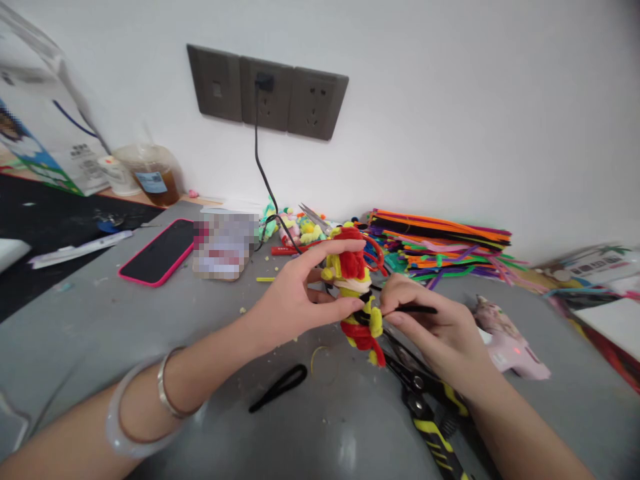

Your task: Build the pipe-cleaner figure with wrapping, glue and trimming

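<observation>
A red and yellow pipe-cleaner figure (353, 287) is held upright above the grey table. My left hand (305, 287) is closed round it from the left, with the thumb low on its front and a finger across its red top. At the figure's right side, my right hand (425, 320) pinches a black pipe cleaner (417, 309), whose tail sticks out to the right past the fingers. Whether its other end is joined to the figure is hard to tell. Below lies a bent black pipe cleaner (279, 387). Black and yellow pliers (425, 417) lie partly under my right hand.
Bundles of coloured pipe cleaners (440, 240) lie along the wall, beside scissors (315, 217) and small fuzzy pieces. A pink glue gun (515, 350) rests at right. A phone (160, 253) lies at left, with a drink cup (153, 173) behind. A cable (257, 147) hangs from the socket.
</observation>
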`<action>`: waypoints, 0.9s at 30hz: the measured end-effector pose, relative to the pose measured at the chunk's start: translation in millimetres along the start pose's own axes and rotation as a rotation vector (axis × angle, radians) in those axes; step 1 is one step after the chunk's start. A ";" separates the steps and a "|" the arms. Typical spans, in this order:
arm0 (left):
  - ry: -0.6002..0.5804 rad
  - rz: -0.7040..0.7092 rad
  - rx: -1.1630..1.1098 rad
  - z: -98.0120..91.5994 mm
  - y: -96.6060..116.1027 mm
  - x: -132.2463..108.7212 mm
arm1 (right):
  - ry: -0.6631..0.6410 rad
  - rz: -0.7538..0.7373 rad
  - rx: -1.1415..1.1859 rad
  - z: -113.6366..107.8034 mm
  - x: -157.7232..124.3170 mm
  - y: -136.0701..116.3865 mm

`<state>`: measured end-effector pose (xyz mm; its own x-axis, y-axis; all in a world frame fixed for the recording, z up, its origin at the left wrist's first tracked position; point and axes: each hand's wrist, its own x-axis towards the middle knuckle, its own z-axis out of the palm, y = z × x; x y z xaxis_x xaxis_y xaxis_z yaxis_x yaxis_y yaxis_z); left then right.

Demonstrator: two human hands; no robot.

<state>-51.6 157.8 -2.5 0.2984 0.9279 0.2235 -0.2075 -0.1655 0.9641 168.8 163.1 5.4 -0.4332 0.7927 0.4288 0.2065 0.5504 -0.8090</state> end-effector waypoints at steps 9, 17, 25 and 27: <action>-0.019 -0.014 -0.020 -0.6 -0.6 -0.2 | -0.083 0.027 0.060 -4.6 2.3 4.4; -0.017 -0.014 -0.018 0.0 -1.7 -0.3 | -0.145 0.053 0.081 -4.6 5.2 2.4; 0.001 0.004 -0.050 1.8 -3.3 -1.5 | -0.186 0.027 0.131 -4.8 2.9 5.9; -0.011 0.014 -0.059 1.4 -4.2 -1.2 | -0.187 0.004 0.131 -5.1 3.0 5.8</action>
<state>-49.8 157.0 -6.6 0.3051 0.9220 0.2384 -0.2659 -0.1579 0.9510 173.2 170.0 4.0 -0.5904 0.7257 0.3532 0.0981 0.4990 -0.8610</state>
